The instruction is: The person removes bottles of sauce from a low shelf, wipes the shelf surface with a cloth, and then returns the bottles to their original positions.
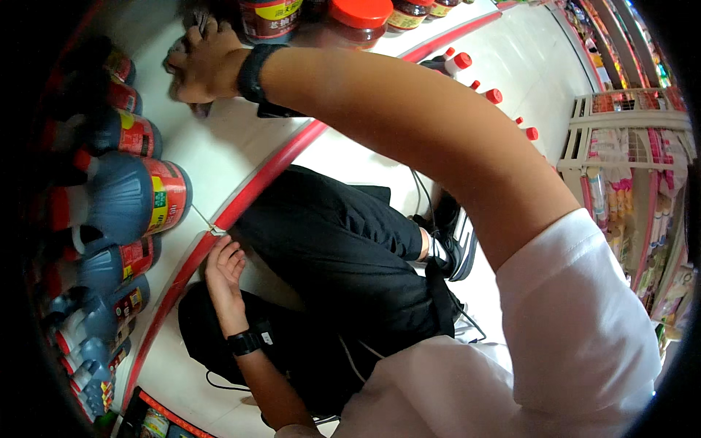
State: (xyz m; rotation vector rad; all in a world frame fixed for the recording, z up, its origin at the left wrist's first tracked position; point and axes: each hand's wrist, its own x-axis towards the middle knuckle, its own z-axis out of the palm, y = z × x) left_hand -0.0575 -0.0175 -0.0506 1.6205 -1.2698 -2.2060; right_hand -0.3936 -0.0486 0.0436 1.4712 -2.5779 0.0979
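Note:
My right hand [211, 68] presses a crumpled, dark greyish cloth [201, 111] onto the white shelf board [219, 148]. Part of the cloth is hidden beneath my fingers. Beside it stands a large dark plastic bottle [271, 22] with a yellow and red label. My left hand [227, 268] is lower down, at the red edge strip [183, 268] of the shelf. Its fingers are slightly bent, near a joint in the strip, and it holds nothing. A big handled bottle of dark liquid [128, 197] stands on the board across from this hand.
More dark bottles [126, 301] line the back of the shelf. A red-lidded jar [358, 22] and smaller jars [408, 15] stand past my right forearm. Red-capped bottles [460, 61] show beyond the shelf edge. A white wire rack [624, 117] holds packaged goods. My bent legs [350, 246] are beside the shelf.

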